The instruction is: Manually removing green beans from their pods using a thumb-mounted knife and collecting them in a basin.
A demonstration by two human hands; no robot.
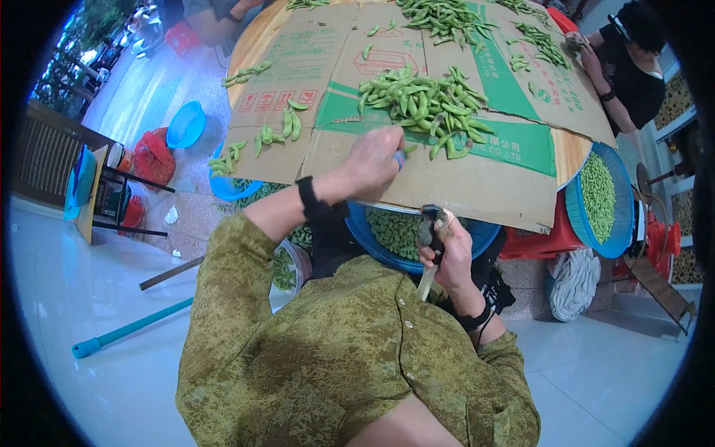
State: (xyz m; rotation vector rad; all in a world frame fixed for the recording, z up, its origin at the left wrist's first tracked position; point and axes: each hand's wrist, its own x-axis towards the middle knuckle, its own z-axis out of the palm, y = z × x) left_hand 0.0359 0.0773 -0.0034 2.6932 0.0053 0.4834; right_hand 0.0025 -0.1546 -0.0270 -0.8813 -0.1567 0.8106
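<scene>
My left hand point(376, 160) is closed over the front part of a cardboard sheet point(298, 153), its fingers curled. A green bean pod point(409, 149) shows at its fingertips, just in front of a pile of pods point(424, 104). Something blue is around one finger. Beyond the table's front edge, my right hand point(453, 257) is closed around a dark object point(427, 231) with a pale strip sticking out below; its exact kind is unclear. Beneath that hand is a blue basin point(365, 231) of shelled green beans, partly hidden by my arms and the cardboard.
A second blue basin of beans point(598, 194) stands at the table's right. Another person point(633, 67) handles something at the far right corner. More pods point(287, 125) lie scattered leftward. A red bag point(154, 158), a blue bowl point(186, 125) and a teal pole point(134, 328) are on the floor.
</scene>
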